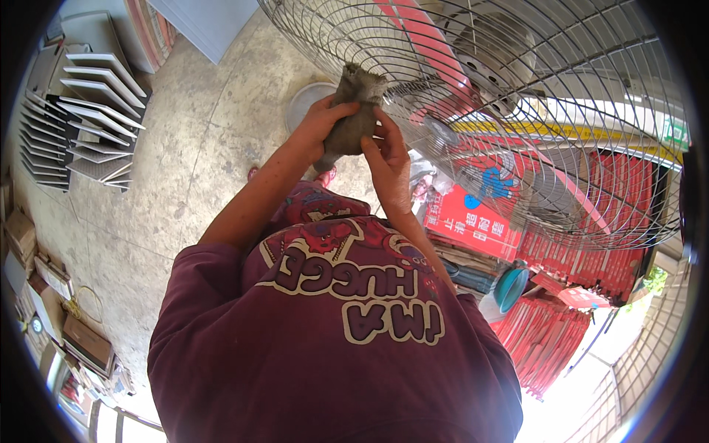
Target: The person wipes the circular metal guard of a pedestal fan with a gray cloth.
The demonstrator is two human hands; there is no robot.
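Note:
A crumpled grey-brown cloth hangs between my two hands in front of my body, its frayed, lighter end pointing up. On its left side, my left hand grips it with the thumb laid across the front. My right hand pinches the right edge between thumb and fingers, with the fingers curled. Just behind the cloth, on the floor, a round grey basin shows in part; the cloth and my left hand hide the rest of it.
A large wire fan cage with red blades stands close at the right of my hands. Stacked red cartons fill the right side. Racks of flat panels stand at far left on the concrete floor. Cardboard boxes lie lower left.

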